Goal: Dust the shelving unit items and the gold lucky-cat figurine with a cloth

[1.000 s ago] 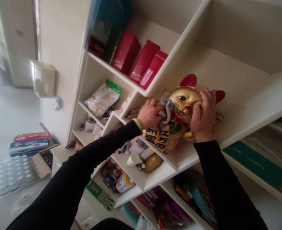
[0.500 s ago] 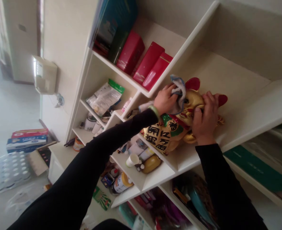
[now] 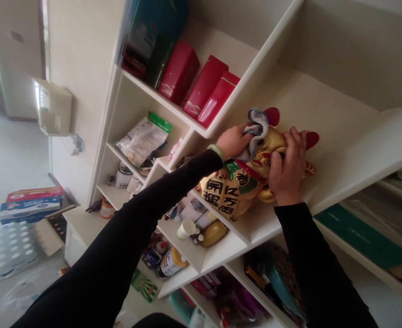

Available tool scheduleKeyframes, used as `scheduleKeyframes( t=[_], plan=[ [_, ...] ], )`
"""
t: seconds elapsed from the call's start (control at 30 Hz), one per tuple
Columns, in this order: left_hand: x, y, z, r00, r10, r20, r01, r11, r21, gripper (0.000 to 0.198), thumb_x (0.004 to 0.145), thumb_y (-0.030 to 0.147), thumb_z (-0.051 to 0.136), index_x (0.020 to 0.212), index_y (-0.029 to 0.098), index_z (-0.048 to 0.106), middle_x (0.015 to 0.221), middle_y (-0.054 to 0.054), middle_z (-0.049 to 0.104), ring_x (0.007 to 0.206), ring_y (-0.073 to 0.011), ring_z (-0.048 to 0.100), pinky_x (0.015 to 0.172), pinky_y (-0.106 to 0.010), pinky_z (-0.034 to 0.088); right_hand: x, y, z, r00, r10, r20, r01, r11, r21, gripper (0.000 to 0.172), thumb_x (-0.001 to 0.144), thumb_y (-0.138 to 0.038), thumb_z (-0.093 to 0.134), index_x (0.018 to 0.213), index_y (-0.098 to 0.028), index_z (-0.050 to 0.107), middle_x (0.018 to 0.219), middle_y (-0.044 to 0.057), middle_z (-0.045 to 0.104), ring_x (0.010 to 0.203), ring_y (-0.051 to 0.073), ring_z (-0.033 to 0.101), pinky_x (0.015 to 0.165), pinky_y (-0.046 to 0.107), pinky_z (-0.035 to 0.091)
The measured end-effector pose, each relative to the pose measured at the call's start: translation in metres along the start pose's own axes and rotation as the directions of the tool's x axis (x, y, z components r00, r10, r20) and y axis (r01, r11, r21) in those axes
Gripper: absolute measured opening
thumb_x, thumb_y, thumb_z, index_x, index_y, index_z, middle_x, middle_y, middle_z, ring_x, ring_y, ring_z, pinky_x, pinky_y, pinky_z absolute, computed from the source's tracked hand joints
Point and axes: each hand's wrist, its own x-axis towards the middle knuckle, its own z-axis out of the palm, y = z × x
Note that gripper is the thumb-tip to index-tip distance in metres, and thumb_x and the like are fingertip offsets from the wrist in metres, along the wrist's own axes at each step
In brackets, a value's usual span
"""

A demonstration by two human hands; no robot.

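While the white shelf unit [image 3: 218, 259] fills the view, a gold lucky-cat figurine [image 3: 235, 191] sits in a wide compartment at 3 o'clock, with three red boxes [image 3: 204, 86] on the shelf at 12 o'clock. The right hand [image 3: 287, 166] clasps the figurine's face between thumb and spread fingers, a firm brace that looks right for keeping it from tipping under pressure. The left hand [image 3: 233, 141] is closed on a folded grey-blue cloth [image 3: 257, 132], pressing it against the head beside the ear, where light, even pressure would suit the glossy surface.
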Motion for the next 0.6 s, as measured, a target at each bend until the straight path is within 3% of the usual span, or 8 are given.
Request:
scheduleKeyframes(
  t=[0.1,0.2,0.27,0.4,0.5,0.6],
  plan=[
    [0.001,0.003,0.002,0.998,0.018,-0.063,-0.015,0.999,0.049,0.047,0.107,0.020,0.050,0.148,0.013,0.071,0.146,-0.016,0.076,0.134,-0.0293,0.072,0.120,-0.040,0.053,0.001,0.000,0.000,1.000,0.002,0.009,-0.002,1.000,-0.002,0.060,0.109,-0.048,0.038,0.163,-0.024,0.047,0.175,0.020,0.047,0.171,0.042,0.030,0.133,0.082,0.026],
    [0.015,0.010,0.001,0.975,0.217,-0.050,-0.209,0.969,0.128,0.049,0.098,0.014,0.059,0.145,0.017,0.074,0.168,-0.013,0.059,0.153,-0.0283,0.059,0.135,-0.040,0.041,0.000,0.001,0.001,1.000,0.013,0.016,-0.014,1.000,0.005,0.062,0.107,-0.047,0.040,0.164,-0.023,0.046,0.174,0.022,0.046,0.171,0.044,0.030,0.131,0.084,0.027],
    [0.028,0.010,0.000,0.955,0.298,0.010,-0.296,0.946,0.128,0.051,0.094,0.012,0.062,0.141,0.023,0.078,0.169,-0.007,0.058,0.159,-0.0265,0.053,0.139,-0.040,0.034,0.000,0.000,0.001,0.999,0.035,0.014,-0.035,0.999,0.006,0.062,0.106,-0.047,0.042,0.164,-0.022,0.046,0.173,0.022,0.048,0.170,0.045,0.030,0.131,0.085,0.027],
    [0.038,-0.008,0.002,0.977,0.212,0.015,-0.212,0.977,0.010,0.046,0.100,0.017,0.055,0.139,0.023,0.078,0.155,-0.007,0.072,0.149,-0.0226,0.063,0.135,-0.037,0.040,0.000,-0.003,-0.001,0.999,0.040,0.026,-0.040,0.999,-0.004,0.062,0.108,-0.048,0.039,0.164,-0.024,0.046,0.173,0.020,0.049,0.171,0.043,0.030,0.134,0.081,0.024],
    [0.024,-0.022,0.007,0.992,0.129,-0.012,-0.129,0.985,-0.111,0.047,0.105,0.018,0.048,0.144,0.022,0.074,0.148,-0.007,0.076,0.139,-0.0207,0.070,0.127,-0.033,0.048,0.000,-0.003,-0.002,1.000,0.019,0.023,-0.019,1.000,0.015,0.062,0.108,-0.048,0.039,0.165,-0.024,0.046,0.176,0.020,0.044,0.172,0.043,0.027,0.135,0.079,0.024],
    [0.003,-0.026,0.013,0.997,0.047,-0.059,-0.054,0.991,-0.123,0.046,0.106,0.017,0.048,0.145,0.024,0.072,0.149,-0.005,0.076,0.140,-0.0215,0.070,0.123,-0.033,0.051,0.000,0.000,-0.001,1.000,-0.019,-0.001,0.019,0.999,0.040,0.062,0.108,-0.047,0.042,0.166,-0.022,0.046,0.176,0.022,0.044,0.171,0.046,0.028,0.135,0.079,0.023]
  ],
)
